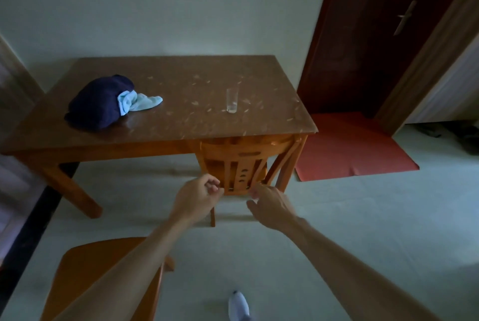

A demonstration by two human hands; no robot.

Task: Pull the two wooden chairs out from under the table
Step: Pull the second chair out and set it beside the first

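One wooden chair [233, 162] is tucked under the right end of the wooden table [166, 136]; only its slatted back and one rear leg show. My left hand [197, 199] hovers at the left of the chair's lower back rail, fingers curled, with nothing visibly in it. My right hand [269, 206] is at the right of that rail with its fingers spread, close to the wood, and I see no grip. A second wooden chair [85, 269] stands clear of the table at the bottom left, partly hidden by my left forearm.
A dark blue cloth bundle [96, 103] with a light blue cloth [137, 102] and a clear glass [231, 100] sit on the table. A red mat [350, 144] lies before a dark door [375, 35] on the right. My white shoe [238, 306] is on the pale floor.
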